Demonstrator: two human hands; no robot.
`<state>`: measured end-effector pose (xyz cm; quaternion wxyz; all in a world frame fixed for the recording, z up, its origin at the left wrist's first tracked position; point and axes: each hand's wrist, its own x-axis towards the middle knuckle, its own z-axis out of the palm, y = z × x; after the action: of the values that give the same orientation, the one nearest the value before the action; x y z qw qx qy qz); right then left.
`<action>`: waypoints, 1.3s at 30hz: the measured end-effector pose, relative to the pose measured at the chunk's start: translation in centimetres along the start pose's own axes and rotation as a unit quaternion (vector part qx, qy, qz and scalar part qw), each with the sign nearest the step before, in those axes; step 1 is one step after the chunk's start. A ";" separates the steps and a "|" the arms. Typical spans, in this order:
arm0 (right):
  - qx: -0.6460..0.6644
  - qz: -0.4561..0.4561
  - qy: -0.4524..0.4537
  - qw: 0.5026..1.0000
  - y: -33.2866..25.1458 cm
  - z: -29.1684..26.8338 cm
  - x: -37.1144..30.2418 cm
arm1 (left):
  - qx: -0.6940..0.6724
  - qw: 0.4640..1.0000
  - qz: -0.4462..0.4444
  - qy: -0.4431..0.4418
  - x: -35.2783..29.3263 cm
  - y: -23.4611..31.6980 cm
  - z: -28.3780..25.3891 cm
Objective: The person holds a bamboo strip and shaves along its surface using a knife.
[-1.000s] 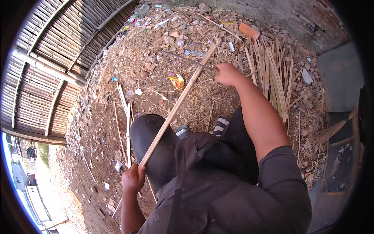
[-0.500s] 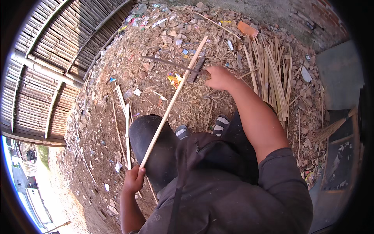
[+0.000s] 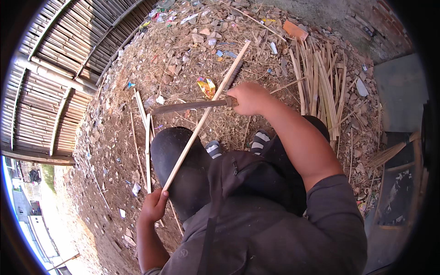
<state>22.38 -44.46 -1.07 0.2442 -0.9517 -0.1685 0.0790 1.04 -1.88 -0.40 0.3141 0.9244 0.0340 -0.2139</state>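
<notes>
My left hand (image 3: 152, 205) is closed around the near end of a long pale bamboo strip (image 3: 194, 137). The strip slants up and away to the right, past my left knee. In my right hand (image 3: 251, 97) is the handle of a machete. Its dark blade (image 3: 183, 107) points left and crosses the strip beyond my knees. Just under the strip's far part lies a dark ribbed cylinder (image 3: 235, 75), partly hidden; I cannot tell what it is.
Split bamboo strips (image 3: 323, 85) lie in a pile at the right. More strips (image 3: 148, 151) are left of my left knee. An orange brick (image 3: 295, 30) and a yellow wrapper (image 3: 207, 87) rest on rubble-strewn ground. A bamboo fence (image 3: 50, 87) stands left, a wall (image 3: 357, 23) at far right.
My right hand has come nearer and the machete has swung down, so its blade lies lower across the strip. The left hand keeps its grip, with little movement of the strip.
</notes>
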 end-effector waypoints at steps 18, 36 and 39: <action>-0.022 0.042 -0.050 0.998 2.9 1.2 1.2 | 0.087 0.994 0.040 0.047 1.3 2.4 0.1; -0.063 -0.106 0.005 0.992 -3.7 2.5 0.3 | 0.002 1.000 0.010 0.025 0.5 0.8 0.5; 0.112 0.042 0.080 0.990 0.8 2.8 1.3 | 0.009 0.999 0.026 0.037 0.5 1.2 1.0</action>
<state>23.19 -43.39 -4.02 0.3585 -0.9278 -0.0982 0.0317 1.33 -3.49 -0.66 0.3097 0.9351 0.0200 -0.1713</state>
